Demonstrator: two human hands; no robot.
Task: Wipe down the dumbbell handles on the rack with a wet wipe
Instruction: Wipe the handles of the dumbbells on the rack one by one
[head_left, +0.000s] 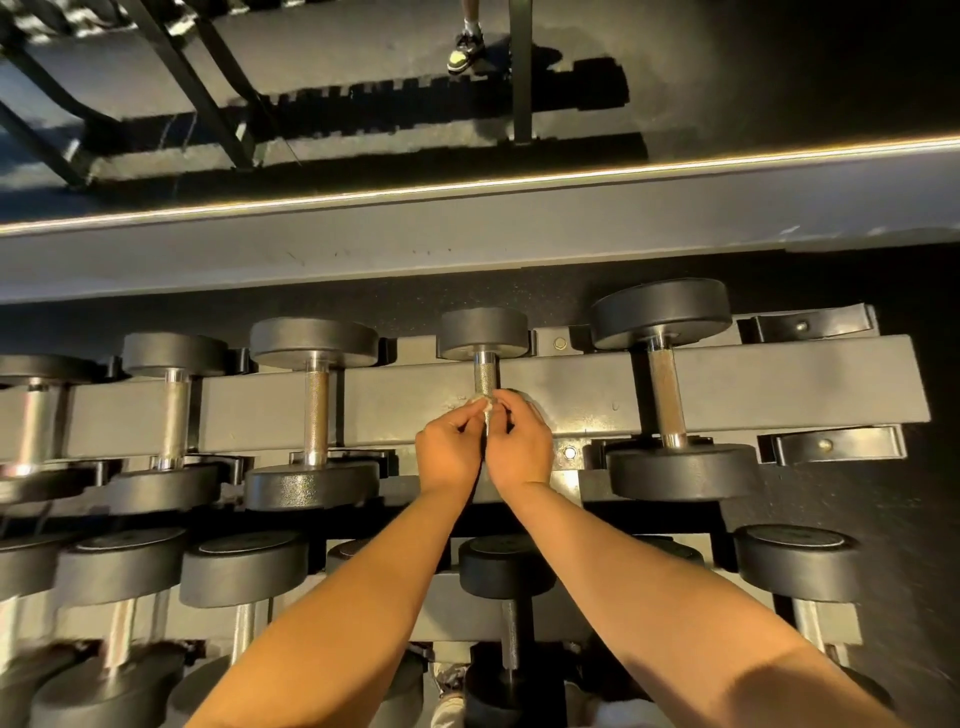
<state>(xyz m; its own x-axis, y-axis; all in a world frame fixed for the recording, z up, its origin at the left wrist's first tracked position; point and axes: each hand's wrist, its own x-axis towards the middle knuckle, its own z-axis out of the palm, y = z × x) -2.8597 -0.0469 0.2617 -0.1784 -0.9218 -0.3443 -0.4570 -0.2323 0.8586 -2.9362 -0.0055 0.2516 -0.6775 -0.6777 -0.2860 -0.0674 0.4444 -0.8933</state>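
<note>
Left hand (449, 447) and right hand (522, 444) pinch a wet wipe (485, 404) at the central dumbbell handle (485, 375). Other dumbbells (316, 405) sit toward nine and three o'clock.

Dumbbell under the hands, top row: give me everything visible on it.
The dumbbell lies crosswise on the top row of the rack, smaller than its neighbours on either side. Its far head is round, matte black and rubber-like, seated in a black cradle. The handle is shiny metal, knurled, with a smooth collar at the head. The near end is hidden behind the hands. The left hand and right hand pinch a small pale wipe at the handle.
</note>
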